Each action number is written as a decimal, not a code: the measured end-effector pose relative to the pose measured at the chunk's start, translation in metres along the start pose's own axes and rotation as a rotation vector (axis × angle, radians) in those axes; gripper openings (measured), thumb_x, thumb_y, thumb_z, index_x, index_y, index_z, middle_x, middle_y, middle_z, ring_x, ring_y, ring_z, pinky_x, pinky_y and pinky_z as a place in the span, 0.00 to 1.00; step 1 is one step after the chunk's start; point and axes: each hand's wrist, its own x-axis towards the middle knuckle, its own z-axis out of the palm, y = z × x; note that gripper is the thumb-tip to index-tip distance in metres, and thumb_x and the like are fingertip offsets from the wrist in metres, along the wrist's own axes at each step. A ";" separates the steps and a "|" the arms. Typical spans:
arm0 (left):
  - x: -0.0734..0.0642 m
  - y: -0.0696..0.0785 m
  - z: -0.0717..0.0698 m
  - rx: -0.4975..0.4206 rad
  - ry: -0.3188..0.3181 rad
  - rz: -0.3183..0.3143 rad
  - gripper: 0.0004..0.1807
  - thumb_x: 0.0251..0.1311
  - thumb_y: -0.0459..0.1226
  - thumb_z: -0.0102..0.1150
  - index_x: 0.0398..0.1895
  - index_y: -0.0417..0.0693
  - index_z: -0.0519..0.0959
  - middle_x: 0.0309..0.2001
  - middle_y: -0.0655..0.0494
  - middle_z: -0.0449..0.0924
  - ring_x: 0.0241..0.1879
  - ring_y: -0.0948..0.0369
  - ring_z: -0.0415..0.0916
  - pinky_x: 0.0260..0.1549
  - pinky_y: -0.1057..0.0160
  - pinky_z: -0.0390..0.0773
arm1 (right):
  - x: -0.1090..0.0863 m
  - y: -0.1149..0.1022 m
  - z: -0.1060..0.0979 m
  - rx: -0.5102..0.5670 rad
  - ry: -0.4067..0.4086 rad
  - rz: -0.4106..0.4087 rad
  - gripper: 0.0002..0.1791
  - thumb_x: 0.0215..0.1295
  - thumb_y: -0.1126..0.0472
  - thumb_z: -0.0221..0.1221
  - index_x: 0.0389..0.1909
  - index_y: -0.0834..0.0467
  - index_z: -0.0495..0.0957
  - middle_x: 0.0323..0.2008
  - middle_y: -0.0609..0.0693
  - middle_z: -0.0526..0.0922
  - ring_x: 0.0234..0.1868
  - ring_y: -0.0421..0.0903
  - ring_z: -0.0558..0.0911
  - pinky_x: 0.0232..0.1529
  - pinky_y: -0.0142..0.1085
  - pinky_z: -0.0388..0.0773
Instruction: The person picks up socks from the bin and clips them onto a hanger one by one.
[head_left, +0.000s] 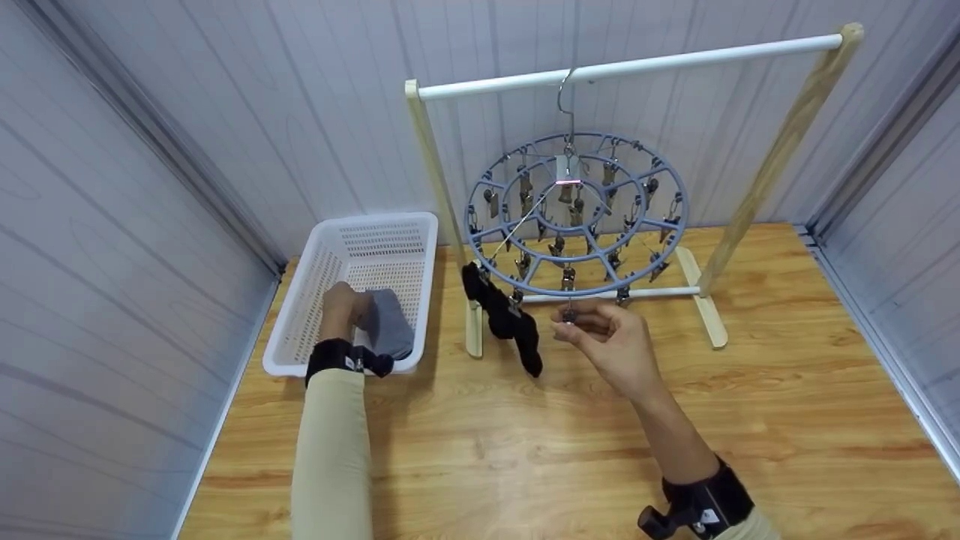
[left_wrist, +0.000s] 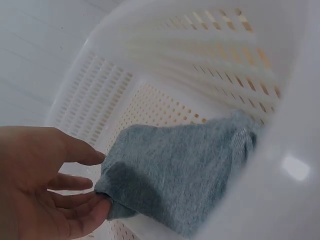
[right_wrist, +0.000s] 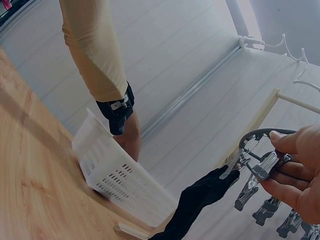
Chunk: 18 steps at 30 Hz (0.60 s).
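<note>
In the white basket, my left hand [head_left: 343, 309] pinches the edge of a grey-blue sock [left_wrist: 170, 170] between thumb and fingers. The rest of the cloth lies folded against the basket floor. At the front of the round hanger [head_left: 529, 289], my right hand [head_left: 616, 346] holds a metal clip [right_wrist: 265, 165] between thumb and fingertips. Just left of that hand, a black sock [head_left: 510, 319] dangles from the hanger's rim by its upper end. Other clips [head_left: 568, 279] hang from the blue rings.
A white basket [head_left: 279, 341] with slotted walls stands left of the rack. The hanger hooks over a white rod [head_left: 675, 62] between wooden posts [head_left: 787, 157]. Rack feet [head_left: 701, 300] rest on the wood-grain surface [head_left: 510, 450], and pale panel walls [head_left: 150, 225] stand around it.
</note>
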 end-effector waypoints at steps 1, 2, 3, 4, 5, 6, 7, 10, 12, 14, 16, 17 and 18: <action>0.001 0.000 0.000 -0.015 -0.007 0.003 0.24 0.65 0.35 0.51 0.58 0.23 0.75 0.56 0.30 0.78 0.47 0.44 0.76 0.46 0.52 0.83 | 0.000 0.000 0.000 0.000 0.000 0.000 0.14 0.67 0.72 0.69 0.53 0.69 0.84 0.47 0.66 0.89 0.46 0.57 0.90 0.49 0.44 0.87; 0.002 0.001 -0.001 -0.029 -0.012 0.008 0.24 0.66 0.35 0.51 0.58 0.23 0.75 0.56 0.29 0.78 0.46 0.44 0.78 0.42 0.54 0.84 | 0.000 0.000 -0.001 0.000 -0.001 -0.001 0.14 0.67 0.72 0.69 0.53 0.70 0.84 0.47 0.66 0.88 0.46 0.58 0.90 0.49 0.44 0.87; 0.003 0.001 -0.001 -0.044 -0.018 0.010 0.23 0.66 0.35 0.51 0.57 0.23 0.75 0.55 0.29 0.78 0.45 0.43 0.79 0.39 0.55 0.85 | 0.000 0.000 -0.001 0.000 -0.002 -0.001 0.14 0.67 0.72 0.69 0.53 0.70 0.84 0.47 0.66 0.88 0.46 0.58 0.90 0.49 0.44 0.87; 0.004 0.002 -0.001 -0.060 -0.023 0.009 0.23 0.66 0.34 0.52 0.56 0.22 0.75 0.54 0.29 0.79 0.44 0.43 0.81 0.35 0.55 0.85 | 0.000 0.000 -0.001 -0.003 -0.002 0.000 0.14 0.67 0.72 0.69 0.53 0.70 0.84 0.47 0.66 0.88 0.46 0.58 0.90 0.49 0.43 0.87; 0.004 0.002 -0.001 -0.072 -0.027 0.008 0.22 0.66 0.34 0.53 0.55 0.22 0.75 0.53 0.29 0.79 0.42 0.43 0.82 0.32 0.56 0.86 | 0.000 0.000 -0.001 -0.005 -0.001 0.001 0.14 0.67 0.72 0.69 0.53 0.69 0.84 0.47 0.66 0.88 0.46 0.58 0.90 0.49 0.43 0.87; 0.005 0.003 -0.001 -0.084 -0.030 0.006 0.21 0.65 0.33 0.53 0.55 0.22 0.76 0.52 0.29 0.79 0.41 0.43 0.82 0.31 0.56 0.86 | 0.000 0.000 -0.001 -0.009 0.001 0.003 0.14 0.67 0.71 0.69 0.53 0.69 0.84 0.47 0.66 0.89 0.46 0.58 0.90 0.49 0.43 0.87; 0.005 0.003 -0.001 -0.098 -0.033 0.004 0.21 0.65 0.33 0.53 0.55 0.23 0.76 0.52 0.30 0.80 0.41 0.43 0.82 0.31 0.55 0.87 | 0.001 0.000 -0.001 -0.011 0.001 0.005 0.14 0.67 0.71 0.70 0.53 0.69 0.84 0.46 0.65 0.89 0.46 0.59 0.90 0.49 0.43 0.87; 0.004 0.005 0.001 -0.160 -0.025 -0.015 0.22 0.64 0.31 0.55 0.59 0.26 0.77 0.54 0.33 0.78 0.43 0.45 0.79 0.37 0.51 0.88 | 0.001 0.000 -0.002 -0.013 0.004 0.010 0.14 0.67 0.71 0.70 0.52 0.68 0.85 0.46 0.64 0.89 0.47 0.64 0.89 0.49 0.43 0.87; 0.003 0.005 0.002 -0.202 -0.011 -0.022 0.21 0.64 0.31 0.57 0.59 0.29 0.78 0.55 0.35 0.78 0.44 0.46 0.78 0.40 0.48 0.88 | 0.001 0.000 -0.002 -0.007 0.003 0.011 0.14 0.67 0.71 0.70 0.52 0.69 0.84 0.46 0.64 0.89 0.47 0.66 0.89 0.49 0.43 0.87; 0.003 0.005 0.004 -0.213 0.022 -0.008 0.17 0.64 0.32 0.60 0.54 0.32 0.80 0.51 0.38 0.78 0.42 0.48 0.78 0.38 0.48 0.88 | 0.000 -0.001 -0.002 -0.002 0.002 0.010 0.14 0.67 0.72 0.69 0.53 0.70 0.84 0.46 0.65 0.89 0.47 0.66 0.89 0.49 0.43 0.87; 0.005 0.005 0.004 -0.200 0.059 0.021 0.10 0.63 0.34 0.63 0.43 0.35 0.82 0.44 0.41 0.80 0.36 0.50 0.78 0.33 0.53 0.86 | 0.000 -0.001 -0.002 0.000 0.000 0.008 0.15 0.67 0.73 0.69 0.53 0.71 0.83 0.47 0.65 0.89 0.47 0.63 0.89 0.49 0.44 0.87; 0.005 0.005 0.004 -0.186 0.077 0.042 0.08 0.63 0.35 0.64 0.38 0.37 0.81 0.41 0.43 0.79 0.34 0.52 0.77 0.30 0.56 0.84 | 0.000 -0.002 -0.002 0.003 -0.002 0.007 0.15 0.67 0.73 0.69 0.53 0.71 0.83 0.47 0.66 0.88 0.47 0.61 0.90 0.49 0.44 0.87; 0.006 0.005 0.004 -0.171 0.091 0.067 0.08 0.64 0.36 0.63 0.33 0.39 0.80 0.37 0.46 0.78 0.33 0.53 0.75 0.28 0.59 0.81 | 0.000 -0.002 -0.002 0.004 -0.003 0.006 0.15 0.67 0.73 0.69 0.53 0.72 0.83 0.47 0.66 0.88 0.47 0.60 0.90 0.49 0.44 0.87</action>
